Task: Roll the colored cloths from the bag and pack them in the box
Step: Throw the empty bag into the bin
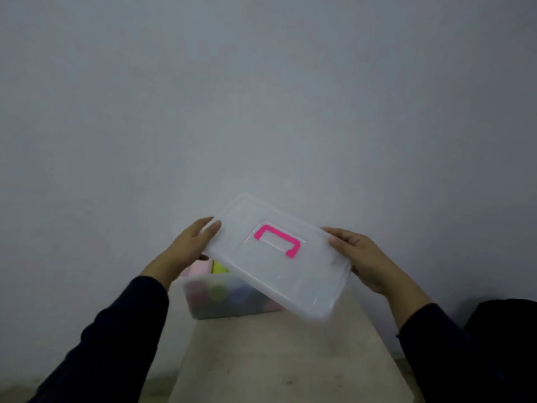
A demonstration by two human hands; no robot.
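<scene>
Translucent white plastic lid with pink handle [276, 257] held tilted and skewed over clear plastic box [209, 303], lower centre of frame; near-right corner overhangs the box, far-left part of the box uncovered. Box sits on pale tabletop [279, 359]. Rolled colored cloths [218, 290] (pink, yellow-green, blue ends) show through the front wall and at the open gap.

Judgement: packing looks done, lid closing in hand.

Risks: lid is rotated against the rim, so it could seat crooked or catch a cloth standing proud; pressing one end could slide the light box toward the tabletop edge.

Grip: left hand [186, 248] fingers nearly straight against the lid's left short edge, thumb under, hidden. Right hand [360, 257] clasps the right short edge, thumb on top, fingers beneath
</scene>
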